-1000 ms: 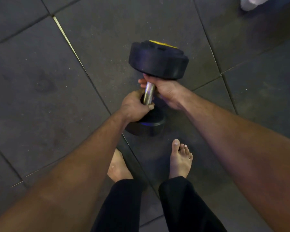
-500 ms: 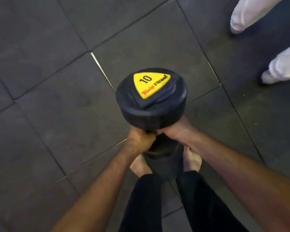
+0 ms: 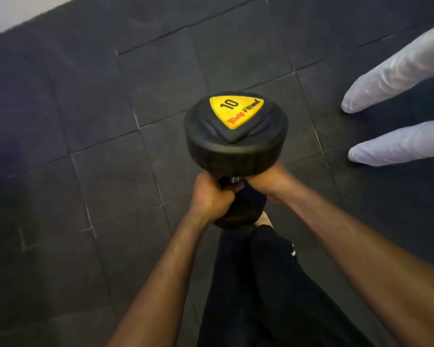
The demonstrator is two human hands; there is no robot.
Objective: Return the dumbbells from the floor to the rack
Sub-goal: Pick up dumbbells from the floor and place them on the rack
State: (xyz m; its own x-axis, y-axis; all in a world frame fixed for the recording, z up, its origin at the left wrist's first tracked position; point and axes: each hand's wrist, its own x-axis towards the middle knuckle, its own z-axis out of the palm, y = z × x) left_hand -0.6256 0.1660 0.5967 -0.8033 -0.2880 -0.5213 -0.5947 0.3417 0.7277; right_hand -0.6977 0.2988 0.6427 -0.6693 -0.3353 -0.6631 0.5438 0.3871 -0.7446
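Rubber floor (image 3: 110,184); dumbbell (image 3: 236,146) marked "10"

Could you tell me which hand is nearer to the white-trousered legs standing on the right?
Right. The right hand grips the dumbbell handle on the side facing the white legs; the left hand grips it on the far side.
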